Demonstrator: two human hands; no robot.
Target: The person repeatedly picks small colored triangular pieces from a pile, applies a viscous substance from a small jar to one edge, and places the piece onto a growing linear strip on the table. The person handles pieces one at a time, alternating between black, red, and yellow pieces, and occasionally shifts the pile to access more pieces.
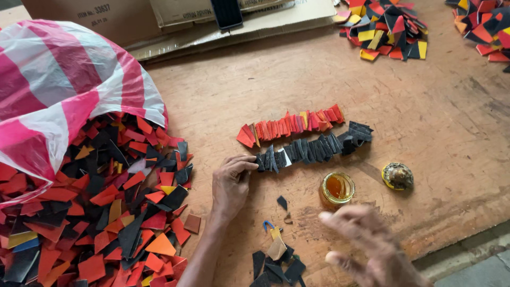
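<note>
My left hand [231,183] rests on the wooden table [435,122], fingertips touching the left end of a row of overlapping black pieces [316,148]. Just behind that row lies a row of red and orange pieces [291,126]. My right hand [372,247] is blurred at the lower right, fingers spread, holding nothing, close to a small open jar of amber glue [337,188]. The jar's lid [397,176] lies to the right of it. A small heap of black pieces [276,263] sits between my hands.
A pink-and-white striped sack [58,90] spills a large pile of red, orange and black scraps [101,212] at the left. Flattened cardboard [228,29] lies at the back, with more coloured scrap piles [385,26] at the far right.
</note>
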